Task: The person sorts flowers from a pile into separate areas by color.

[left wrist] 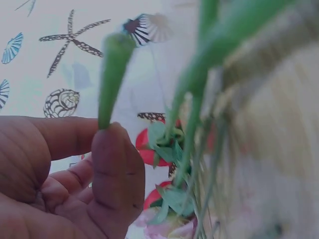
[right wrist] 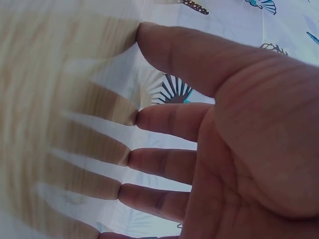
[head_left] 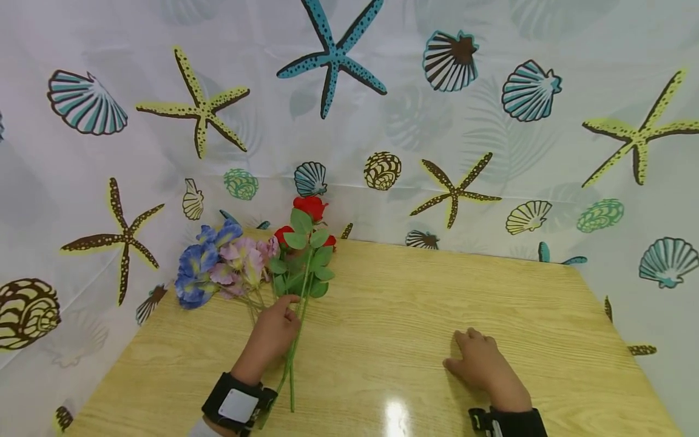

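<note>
L grip [head_left: 275, 328] pinching rose stem [left wrist: 112, 74], axis fore-aft, red bloom [head_left: 310, 208] far end; R grip [head_left: 480, 361] splayed on table [head_left: 382, 315].

Three red roses [head_left: 310, 207] with green leaves [head_left: 301, 221], left of centre in head view, blooms at top, long stems [head_left: 292, 391] running down-frame. Left hand [head_left: 275, 331] pinches a green stem [left wrist: 113, 74]. Right hand [head_left: 483, 361], lower right, touches wood-grain table [head_left: 393, 303].

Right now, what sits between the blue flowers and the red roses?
Pinkish-purple flowers lie between the blue flowers and the red roses; the head view shows this.
</note>
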Tool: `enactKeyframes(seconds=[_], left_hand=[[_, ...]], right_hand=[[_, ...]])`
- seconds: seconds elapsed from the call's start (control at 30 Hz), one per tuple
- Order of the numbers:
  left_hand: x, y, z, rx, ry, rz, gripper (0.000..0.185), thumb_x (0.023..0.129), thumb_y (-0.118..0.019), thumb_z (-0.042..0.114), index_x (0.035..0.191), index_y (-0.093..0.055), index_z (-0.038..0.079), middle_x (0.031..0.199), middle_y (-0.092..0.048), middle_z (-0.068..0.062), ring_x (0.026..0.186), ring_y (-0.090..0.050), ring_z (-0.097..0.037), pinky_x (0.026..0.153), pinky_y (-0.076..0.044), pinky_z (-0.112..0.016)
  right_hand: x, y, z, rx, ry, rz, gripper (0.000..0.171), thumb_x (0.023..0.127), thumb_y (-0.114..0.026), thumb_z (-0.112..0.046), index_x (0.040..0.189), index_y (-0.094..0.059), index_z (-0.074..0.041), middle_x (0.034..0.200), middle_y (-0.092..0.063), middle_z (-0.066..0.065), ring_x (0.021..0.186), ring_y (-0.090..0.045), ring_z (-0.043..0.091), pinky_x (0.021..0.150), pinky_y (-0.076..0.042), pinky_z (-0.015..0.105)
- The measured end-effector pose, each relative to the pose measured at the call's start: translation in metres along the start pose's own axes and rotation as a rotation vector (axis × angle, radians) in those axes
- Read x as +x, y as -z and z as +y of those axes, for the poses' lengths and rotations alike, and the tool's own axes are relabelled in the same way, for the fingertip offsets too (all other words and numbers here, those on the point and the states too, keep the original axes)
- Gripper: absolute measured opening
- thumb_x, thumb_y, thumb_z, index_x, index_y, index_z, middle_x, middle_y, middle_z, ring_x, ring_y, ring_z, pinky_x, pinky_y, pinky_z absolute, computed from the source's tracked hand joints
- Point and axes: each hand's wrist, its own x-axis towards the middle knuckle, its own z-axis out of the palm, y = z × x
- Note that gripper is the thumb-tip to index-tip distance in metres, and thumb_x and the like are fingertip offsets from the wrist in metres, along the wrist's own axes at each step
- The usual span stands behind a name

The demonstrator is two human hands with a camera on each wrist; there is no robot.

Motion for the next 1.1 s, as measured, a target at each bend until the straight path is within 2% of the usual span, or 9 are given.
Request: enactKeyframes(seconds=[0.13, 0.23, 0.4, 0.5, 0.6, 0.8, 1.1], left_hand=[[0.001, -0.007, 0.012, -0.065, -0.028, -0.037, 0.039, 0.095, -0.063, 0.003, 0.133, -0.055, 0.000, 0.089, -0.060, -0.004, 0.056, -0.050, -0.014, 0.052, -0.041, -0.033], [0.001, -0.017, 0.019, -0.102, -0.061, -0.062, 0.038, 0.095, -0.062, 0.003, 0.132, -0.054, 0.001, 0.087, -0.058, -0.002, 0.060, -0.052, -0.014, 0.052, -0.041, -0.032], [-0.001, -0.042, 0.030, -0.133, -0.109, -0.114, 0.038, 0.097, -0.062, 0.006, 0.133, -0.052, 0.004, 0.086, -0.058, 0.000, 0.065, -0.056, -0.013, 0.054, -0.044, -0.031], [-0.005, -0.056, 0.044, -0.157, -0.131, -0.139, 0.038, 0.097, -0.062, 0.006, 0.133, -0.051, 0.005, 0.085, -0.058, 0.000, 0.064, -0.055, -0.012, 0.053, -0.043, -0.029], [-0.008, -0.067, 0.059, -0.203, -0.144, -0.158, 0.037, 0.097, -0.062, 0.007, 0.133, -0.052, 0.005, 0.086, -0.057, 0.000, 0.065, -0.055, -0.011, 0.053, -0.044, -0.028], [-0.012, -0.088, 0.082, -0.271, -0.163, -0.209, 0.037, 0.097, -0.062, 0.007, 0.132, -0.051, 0.006, 0.086, -0.056, 0.001, 0.069, -0.058, -0.010, 0.056, -0.047, -0.027], [-0.017, -0.105, 0.094, -0.297, -0.175, -0.279, 0.030, 0.097, -0.062, 0.006, 0.124, -0.050, 0.007, 0.081, -0.055, 0.002, 0.059, -0.051, -0.010, 0.052, -0.040, -0.025]], right_hand=[[0.002, 0.000, 0.003, 0.035, -0.010, 0.043, 0.065, 0.091, -0.071, -0.032, 0.133, -0.051, 0.014, 0.134, -0.044, 0.043, 0.117, -0.043, 0.065, 0.093, -0.039, 0.068], [0.003, 0.000, 0.003, 0.113, -0.015, 0.111, 0.063, 0.094, -0.067, -0.030, 0.135, -0.050, 0.014, 0.133, -0.048, 0.039, 0.119, -0.046, 0.059, 0.094, -0.041, 0.065], [0.006, 0.006, -0.012, 0.309, 0.004, 0.266, 0.055, 0.099, -0.062, -0.030, 0.138, -0.052, 0.007, 0.134, -0.054, 0.030, 0.117, -0.056, 0.047, 0.091, -0.048, 0.057], [0.007, 0.009, -0.026, 0.443, 0.009, 0.331, 0.051, 0.101, -0.060, -0.033, 0.138, -0.055, 0.001, 0.132, -0.059, 0.024, 0.110, -0.062, 0.039, 0.085, -0.053, 0.050], [0.008, 0.011, -0.040, 0.530, 0.013, 0.380, 0.048, 0.100, -0.060, -0.034, 0.137, -0.057, -0.004, 0.128, -0.062, 0.019, 0.107, -0.063, 0.034, 0.081, -0.055, 0.047], [0.009, 0.016, -0.061, 0.613, 0.042, 0.442, 0.044, 0.098, -0.065, -0.028, 0.136, -0.058, -0.006, 0.125, -0.063, 0.015, 0.104, -0.065, 0.029, 0.081, -0.056, 0.044], [0.012, 0.016, -0.082, 0.698, 0.076, 0.505, 0.044, 0.096, -0.068, -0.022, 0.136, -0.057, -0.007, 0.120, -0.065, 0.009, 0.100, -0.066, 0.025, 0.077, -0.056, 0.042]])
